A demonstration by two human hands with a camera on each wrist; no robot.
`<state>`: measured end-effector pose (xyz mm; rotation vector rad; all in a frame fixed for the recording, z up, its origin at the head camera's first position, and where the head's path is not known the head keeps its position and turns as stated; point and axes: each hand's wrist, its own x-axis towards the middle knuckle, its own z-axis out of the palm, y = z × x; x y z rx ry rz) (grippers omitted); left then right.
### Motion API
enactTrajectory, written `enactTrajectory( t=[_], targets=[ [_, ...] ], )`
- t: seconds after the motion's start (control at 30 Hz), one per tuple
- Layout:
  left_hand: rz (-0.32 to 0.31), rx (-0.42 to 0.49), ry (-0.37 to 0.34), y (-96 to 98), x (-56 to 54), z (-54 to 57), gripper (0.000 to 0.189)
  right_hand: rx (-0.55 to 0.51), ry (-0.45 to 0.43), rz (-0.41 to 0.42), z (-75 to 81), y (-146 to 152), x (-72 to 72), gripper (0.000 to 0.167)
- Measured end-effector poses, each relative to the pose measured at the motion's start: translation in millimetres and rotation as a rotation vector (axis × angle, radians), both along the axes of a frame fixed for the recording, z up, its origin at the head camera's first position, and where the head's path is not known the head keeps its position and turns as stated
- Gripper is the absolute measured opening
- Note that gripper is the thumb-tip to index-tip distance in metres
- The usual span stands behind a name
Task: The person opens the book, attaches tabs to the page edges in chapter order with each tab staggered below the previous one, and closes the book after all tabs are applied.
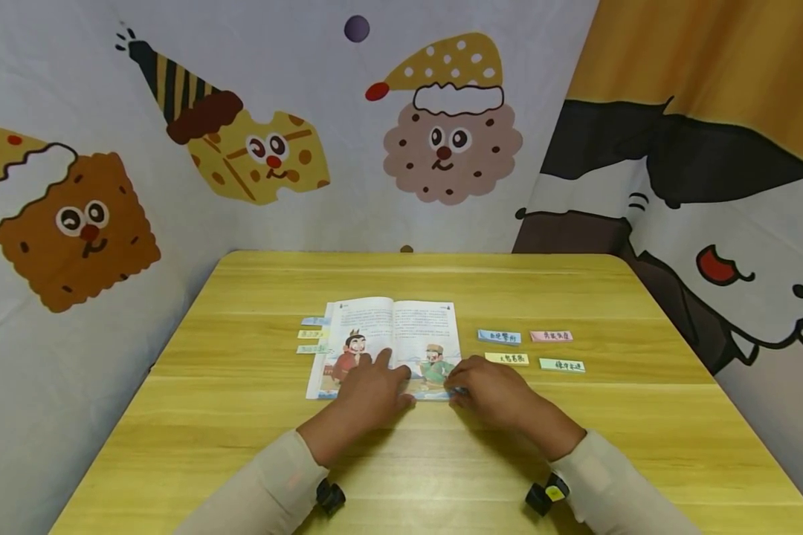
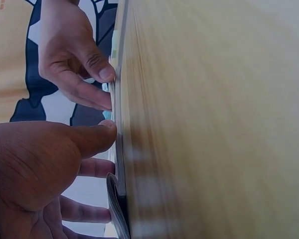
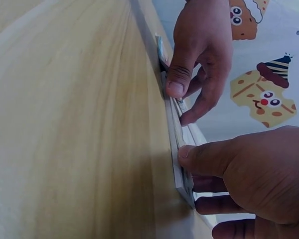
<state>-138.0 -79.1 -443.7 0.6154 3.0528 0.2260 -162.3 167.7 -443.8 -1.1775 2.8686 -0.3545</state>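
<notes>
An open picture book (image 1: 424,319) lies on the table, its pages showing text above cartoon figures. My left hand (image 1: 371,383) rests across the lower middle of the spread, fingers extended and apart. At the lower right corner my right hand (image 1: 491,390) has its fingers bent over the page edge and its thumb along the bottom edge. In the right wrist view that thumb (image 3: 185,153) lies against the page edges. Blue, yellow and green paper tabs (image 1: 311,335) stick out from the book's left side. The hands hide parts of the pictures.
Right of the book lie a blue strip (image 1: 499,337), a pink strip (image 1: 552,336), a yellow strip (image 1: 506,359) and a green strip (image 1: 562,365), all with handwriting. The wooden table (image 1: 241,446) ends at a cartoon-printed cloth (image 1: 348,223).
</notes>
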Motion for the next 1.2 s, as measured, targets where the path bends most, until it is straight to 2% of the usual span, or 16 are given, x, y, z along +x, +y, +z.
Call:
enactTrajectory(
  t=[0.17,0.33,0.57,0.93,1.1,1.2],
  targets=[
    [0.001,-0.005,0.000,0.6,0.2,0.4,0.036,0.011,-0.024,0.006,3.0,1,-0.6,0.018],
    [0.004,-0.016,-0.006,1.5,0.0,1.2,0.036,0.023,0.018,0.019,5.7,2,-2.2,0.016],
    [0.000,-0.001,-0.011,3.0,-0.4,2.5,0.036,-0.043,0.138,0.017,10.2,-2,-6.8,0.013],
    [-0.014,-0.045,0.015,4.1,-0.3,2.9,0.042,-0.178,0.345,0.043,16.2,-14,-9.9,0.012],
    [0.000,-0.029,0.018,4.9,-1.0,2.2,0.033,-0.228,0.385,0.069,16.3,-17,-10.5,0.014],
    [0.012,-0.006,0.019,5.4,-1.2,1.6,0.026,-0.240,0.380,0.055,16.0,-17,-9.7,0.020]
  ],
)
